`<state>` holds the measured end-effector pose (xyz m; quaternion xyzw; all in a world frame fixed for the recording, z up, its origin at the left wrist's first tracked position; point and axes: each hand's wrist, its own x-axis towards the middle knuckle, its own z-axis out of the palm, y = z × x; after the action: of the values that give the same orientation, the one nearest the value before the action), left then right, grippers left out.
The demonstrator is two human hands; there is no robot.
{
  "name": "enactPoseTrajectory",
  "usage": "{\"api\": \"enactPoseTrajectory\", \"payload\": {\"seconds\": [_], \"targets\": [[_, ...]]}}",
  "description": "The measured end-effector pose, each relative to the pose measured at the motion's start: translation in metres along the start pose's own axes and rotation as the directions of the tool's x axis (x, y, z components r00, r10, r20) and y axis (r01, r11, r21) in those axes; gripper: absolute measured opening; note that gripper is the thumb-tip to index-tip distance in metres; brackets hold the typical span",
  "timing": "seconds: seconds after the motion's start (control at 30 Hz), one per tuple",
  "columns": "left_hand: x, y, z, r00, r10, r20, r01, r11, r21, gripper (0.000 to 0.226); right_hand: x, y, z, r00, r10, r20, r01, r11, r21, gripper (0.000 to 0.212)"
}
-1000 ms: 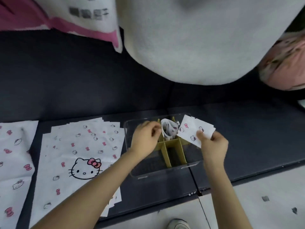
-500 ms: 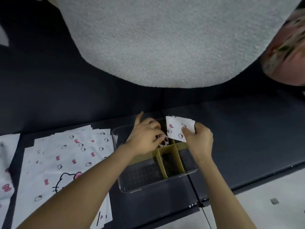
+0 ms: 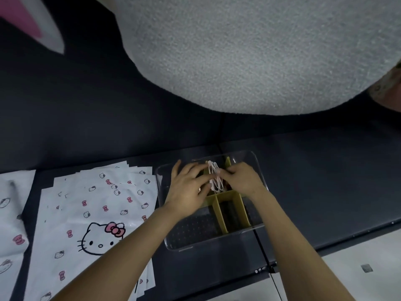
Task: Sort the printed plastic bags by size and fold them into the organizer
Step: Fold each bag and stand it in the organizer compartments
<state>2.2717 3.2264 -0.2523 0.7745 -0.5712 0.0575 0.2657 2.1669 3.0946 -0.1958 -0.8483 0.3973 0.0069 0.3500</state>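
A clear plastic organizer with yellow dividers sits on the dark surface. Several folded white printed bags stand upright in its back compartment. My left hand reaches in from the left, its fairly straight fingers pressing against the folded bags. From the right, my right hand has its fingertips curled on the top edge of a folded bag in that compartment. A stack of flat printed bags with a cat-face print lies left of the organizer.
More printed bags lie at the far left edge. A large grey-white cushion hangs over the back of the dark surface. Pale floor shows beyond the front edge at lower right. The organizer's front compartments hold nothing.
My right hand has brought the folded bag down from above the organizer into the back compartment beside the others. My left hand stayed at that compartment. The camera view shifted.
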Motion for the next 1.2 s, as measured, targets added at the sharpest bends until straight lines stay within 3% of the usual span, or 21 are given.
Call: {"api": "enactPoseTrajectory", "payload": {"seconds": [0.23, 0.37, 0.57, 0.67, 0.77, 0.83, 0.93, 1.0, 1.1, 1.2], "targets": [[-0.010, 0.000, -0.007, 0.999, -0.029, 0.020, 0.030, 0.999, -0.045, 0.034, -0.001, 0.003, 0.019, 0.995, 0.030, -0.094, -0.032, 0.999, -0.025, 0.040], [-0.021, 0.000, -0.020, 0.996, -0.059, -0.073, 0.051, 0.994, -0.099, 0.029, -0.006, 0.005, 0.022, 0.981, 0.025, -0.192, -0.028, 1.000, -0.011, 0.042], [-0.062, -0.009, -0.057, 0.976, -0.114, -0.186, 0.093, 0.988, -0.120, 0.026, -0.024, 0.011, 0.021, 0.960, -0.030, -0.277, -0.022, 0.983, -0.181, 0.030], [-0.099, -0.025, -0.082, 0.960, -0.190, -0.206, 0.175, 0.981, -0.088, 0.026, -0.037, 0.008, 0.025, 0.880, -0.094, -0.466, -0.022, 0.971, -0.237, 0.026], [-0.145, -0.046, -0.109, 0.922, -0.322, -0.216, 0.319, 0.946, -0.052, 0.028, -0.063, -0.020, 0.043, 0.744, -0.273, -0.609, 0.133, 0.955, -0.265, 0.020], [-0.181, -0.061, -0.122, 0.887, -0.410, -0.214, 0.413, 0.910, -0.032, 0.031, -0.086, -0.046, 0.070, 0.757, -0.352, -0.551, 0.265, 0.936, -0.234, 0.016], [-0.233, -0.079, -0.128, 0.842, -0.521, -0.140, 0.529, 0.848, 0.023, 0.034, -0.116, -0.070, 0.126, 0.810, -0.485, -0.331, 0.443, 0.875, -0.197, 0.008], [-0.262, -0.086, -0.127, 0.808, -0.588, -0.023, 0.588, 0.804, 0.092, 0.038, -0.133, -0.078, 0.166, 0.827, -0.532, -0.184, 0.496, 0.843, -0.211, 0.024], [-0.294, -0.095, -0.118, 0.788, -0.599, 0.146, 0.565, 0.796, 0.217, 0.054, -0.141, -0.074, 0.213, 0.835, -0.541, 0.097, 0.531, 0.747, -0.400, 0.057], [-0.315, -0.100, -0.113, 0.796, -0.554, 0.243, 0.517, 0.832, 0.201, 0.071, -0.145, -0.059, 0.237, 0.833, -0.515, 0.202, 0.545, 0.702, -0.458, 0.050]]}}
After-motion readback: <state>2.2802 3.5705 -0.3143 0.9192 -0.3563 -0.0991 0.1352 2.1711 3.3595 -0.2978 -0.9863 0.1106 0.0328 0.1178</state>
